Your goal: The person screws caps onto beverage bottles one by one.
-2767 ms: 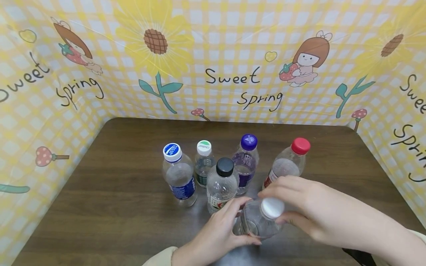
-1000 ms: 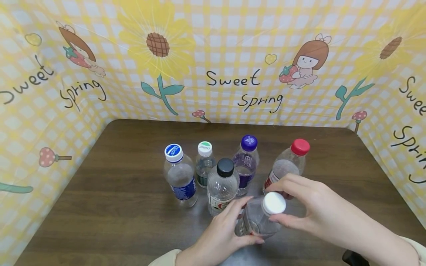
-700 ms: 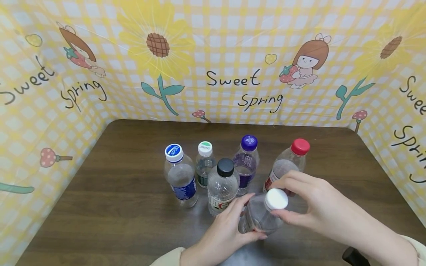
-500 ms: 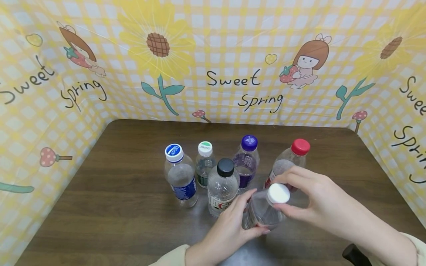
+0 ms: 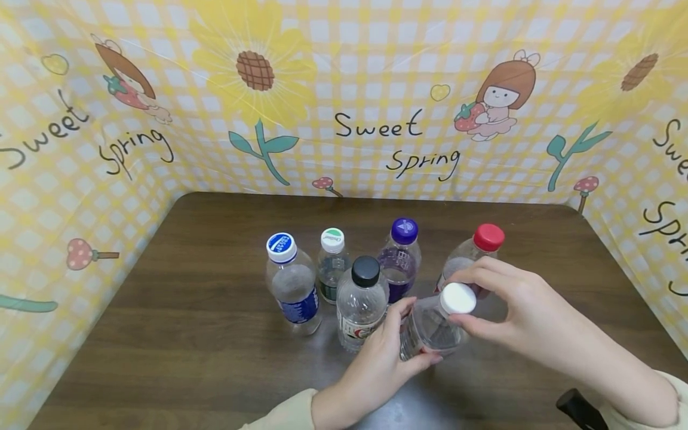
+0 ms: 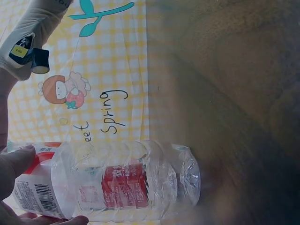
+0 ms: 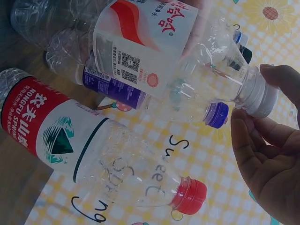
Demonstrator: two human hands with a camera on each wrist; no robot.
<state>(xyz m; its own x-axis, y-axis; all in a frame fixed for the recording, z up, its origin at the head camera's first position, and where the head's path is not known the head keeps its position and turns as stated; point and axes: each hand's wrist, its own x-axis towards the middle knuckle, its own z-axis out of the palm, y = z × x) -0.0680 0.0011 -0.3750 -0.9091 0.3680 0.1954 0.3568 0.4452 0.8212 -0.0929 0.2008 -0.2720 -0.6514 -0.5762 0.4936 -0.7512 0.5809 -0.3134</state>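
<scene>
My left hand [image 5: 378, 361] grips the body of a clear plastic bottle [image 5: 432, 331], thumb on the near side and fingers on the far side. The bottle leans to the right. At its top, my right hand [image 5: 518, 304] pinches the white cap [image 5: 458, 298] between thumb and fingers. In the right wrist view the cap [image 7: 263, 97] sits on the bottle's neck, and a white label with a red wave [image 7: 145, 42] wraps the body. Through the clear lower part in the left wrist view, a red label [image 6: 124, 185] shows. Whether the base touches the table is unclear.
Several capped bottles stand close by: blue-and-white-capped [image 5: 292, 286], white-and-green-capped [image 5: 333, 263], black-capped [image 5: 361, 304], purple-capped [image 5: 400, 257] and red-capped [image 5: 486, 239]. The red-capped one is partly behind my right hand. A checked cloth [image 5: 376, 71] borders the brown table [image 5: 188, 334].
Both hands and the bottle have shifted away from me and slightly right. The right fingers were spread around the neck at first and now pinch the cap. The other bottles stay put.
</scene>
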